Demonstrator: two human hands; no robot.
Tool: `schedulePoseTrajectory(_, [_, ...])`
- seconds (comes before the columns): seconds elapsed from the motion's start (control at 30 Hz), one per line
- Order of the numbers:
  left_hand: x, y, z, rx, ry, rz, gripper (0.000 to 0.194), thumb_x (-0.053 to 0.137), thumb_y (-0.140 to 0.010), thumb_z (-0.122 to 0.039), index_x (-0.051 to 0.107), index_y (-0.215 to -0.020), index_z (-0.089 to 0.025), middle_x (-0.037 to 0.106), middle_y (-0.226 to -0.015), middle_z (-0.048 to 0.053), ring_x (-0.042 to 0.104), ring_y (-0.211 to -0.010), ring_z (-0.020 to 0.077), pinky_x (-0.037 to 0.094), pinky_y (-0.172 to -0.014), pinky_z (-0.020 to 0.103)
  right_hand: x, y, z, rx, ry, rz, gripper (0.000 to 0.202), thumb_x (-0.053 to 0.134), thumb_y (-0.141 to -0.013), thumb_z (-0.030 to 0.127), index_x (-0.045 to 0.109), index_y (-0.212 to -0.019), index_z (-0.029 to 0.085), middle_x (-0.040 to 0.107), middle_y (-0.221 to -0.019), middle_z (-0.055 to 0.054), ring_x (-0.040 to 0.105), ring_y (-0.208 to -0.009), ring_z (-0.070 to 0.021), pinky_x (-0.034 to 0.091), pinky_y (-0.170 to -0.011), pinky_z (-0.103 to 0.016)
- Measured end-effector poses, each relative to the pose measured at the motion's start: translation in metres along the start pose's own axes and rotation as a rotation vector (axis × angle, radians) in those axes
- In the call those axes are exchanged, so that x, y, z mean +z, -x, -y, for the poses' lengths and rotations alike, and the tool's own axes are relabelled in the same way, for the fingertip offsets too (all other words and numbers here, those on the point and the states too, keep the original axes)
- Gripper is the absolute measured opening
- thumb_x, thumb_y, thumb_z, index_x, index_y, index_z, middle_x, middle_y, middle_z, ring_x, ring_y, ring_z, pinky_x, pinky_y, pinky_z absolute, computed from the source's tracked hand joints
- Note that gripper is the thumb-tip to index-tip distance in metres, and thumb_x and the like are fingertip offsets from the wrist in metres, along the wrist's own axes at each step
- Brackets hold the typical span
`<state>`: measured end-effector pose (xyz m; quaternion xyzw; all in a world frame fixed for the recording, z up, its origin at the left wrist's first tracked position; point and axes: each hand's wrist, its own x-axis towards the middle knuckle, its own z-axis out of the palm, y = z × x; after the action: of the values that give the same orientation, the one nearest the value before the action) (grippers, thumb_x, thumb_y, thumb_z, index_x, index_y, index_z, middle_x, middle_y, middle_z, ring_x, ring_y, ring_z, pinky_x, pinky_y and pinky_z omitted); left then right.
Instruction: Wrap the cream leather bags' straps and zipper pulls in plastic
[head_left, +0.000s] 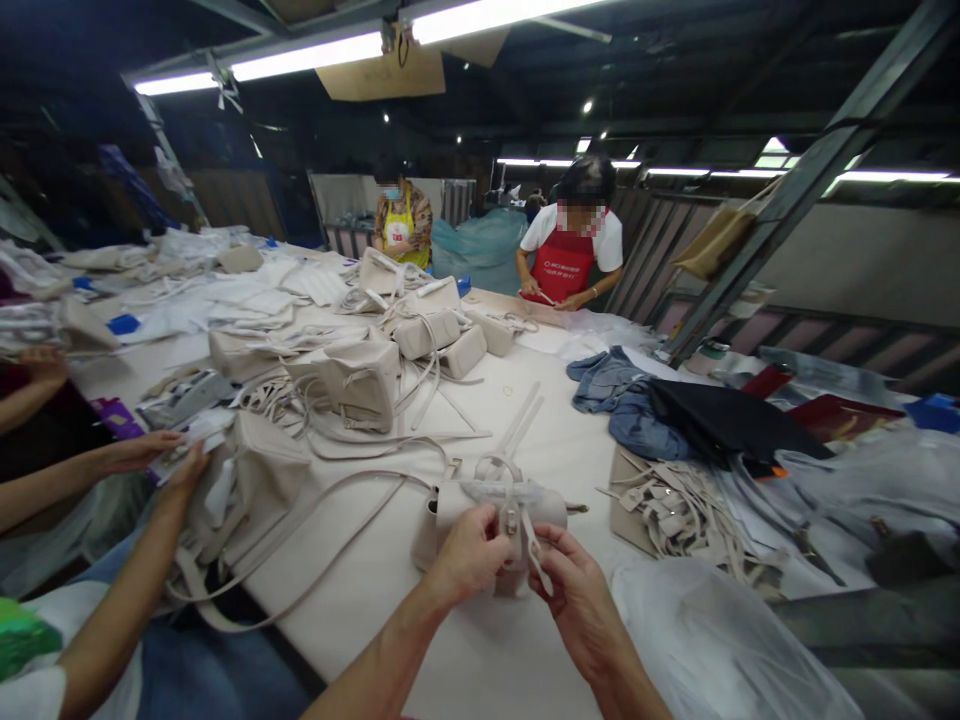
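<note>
In front of me on the white table lies a beige handbag [454, 505], with a long strap [375, 475] looping away to the left. My left hand [474, 552] is closed at the bag's front, fingers pinched by the metal buckle [511, 522]; exactly what they grip is partly hidden. My right hand [571, 580] pinches a short beige strap [537, 562] that hangs from the buckle area. Clear plastic film [501, 490] covers part of the bag's top.
Several beige bags [360, 375] are piled ahead and left. A co-worker's hands [184, 465] handle another bag close on the left. To the right lie a bundle of straps [679, 505], denim cloth [626, 400] and plastic sheeting [712, 640]. A person in a red apron [566, 262] stands opposite.
</note>
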<state>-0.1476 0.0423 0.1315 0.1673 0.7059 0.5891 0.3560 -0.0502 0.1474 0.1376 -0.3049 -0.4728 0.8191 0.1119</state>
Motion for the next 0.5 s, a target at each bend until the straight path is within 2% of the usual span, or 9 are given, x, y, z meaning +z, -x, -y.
schedulePoseTrajectory(0.07, [0.0, 0.001, 0.002, 0.025, -0.021, -0.089, 0.012, 0.054, -0.059, -0.02, 0.052, -0.071, -0.016, 0.048, -0.062, -0.004, 0.049, -0.054, 0.0101, 0.042, -0.046, 0.02, -0.003, 0.002, 0.003, -0.015, -0.028, -0.017, 0.044, 0.076, -0.057, 0.028, 0.059, -0.096, 0.017, 0.065, -0.071, 0.002, 0.05, -0.058, -0.0087, 0.038, -0.052, -0.02])
schedulePoseTrajectory(0.1, [0.0, 0.002, 0.001, 0.015, 0.019, -0.077, 0.012, 0.054, -0.059, -0.02, 0.051, -0.07, -0.016, 0.048, -0.061, -0.004, 0.049, -0.052, 0.0099, 0.042, -0.046, 0.021, -0.004, 0.001, 0.002, -0.046, -0.001, -0.022, 0.047, 0.077, -0.056, 0.028, 0.059, -0.097, 0.017, 0.065, -0.071, 0.002, 0.049, -0.057, -0.0084, 0.037, -0.051, -0.019])
schedulePoseTrajectory(0.23, [-0.004, 0.009, -0.008, -0.072, 0.289, 0.135, 0.02, 0.058, -0.057, -0.022, 0.058, -0.075, -0.012, 0.056, -0.067, -0.001, 0.049, -0.052, 0.0078, 0.043, -0.052, 0.022, -0.005, -0.009, -0.01, -0.186, 0.122, -0.07, 0.052, 0.081, -0.052, 0.034, 0.057, -0.094, 0.016, 0.065, -0.064, 0.0, 0.05, -0.053, -0.01, 0.036, -0.049, -0.021])
schedulePoseTrajectory(0.3, [-0.005, 0.01, -0.01, -0.068, 0.304, 0.167, 0.02, 0.06, -0.055, -0.02, 0.059, -0.073, -0.011, 0.057, -0.067, 0.0, 0.05, -0.055, 0.0078, 0.042, -0.054, 0.021, -0.004, -0.015, -0.018, -0.208, 0.129, -0.07, 0.054, 0.082, -0.05, 0.036, 0.056, -0.093, 0.017, 0.066, -0.064, 0.0, 0.054, -0.054, -0.012, 0.04, -0.051, -0.022])
schedulePoseTrajectory(0.43, [-0.002, 0.007, -0.005, -0.042, 0.196, 0.015, 0.014, 0.059, -0.051, -0.016, 0.048, -0.058, -0.015, 0.049, -0.053, -0.005, 0.046, -0.049, 0.0076, 0.036, -0.05, 0.02, -0.004, -0.019, -0.031, -0.207, 0.139, -0.024, 0.057, 0.081, -0.053, 0.038, 0.054, -0.099, 0.018, 0.07, -0.073, -0.003, 0.062, -0.065, -0.0177, 0.048, -0.06, -0.028])
schedulePoseTrajectory(0.5, [-0.002, 0.004, -0.001, -0.052, 0.148, -0.021, 0.014, 0.058, -0.051, -0.016, 0.045, -0.056, -0.017, 0.046, -0.049, -0.006, 0.044, -0.047, 0.0074, 0.035, -0.047, 0.019, -0.005, -0.019, -0.036, -0.239, 0.165, -0.031, 0.056, 0.079, -0.057, 0.039, 0.053, -0.102, 0.018, 0.07, -0.075, -0.003, 0.063, -0.069, -0.0187, 0.049, -0.064, -0.029])
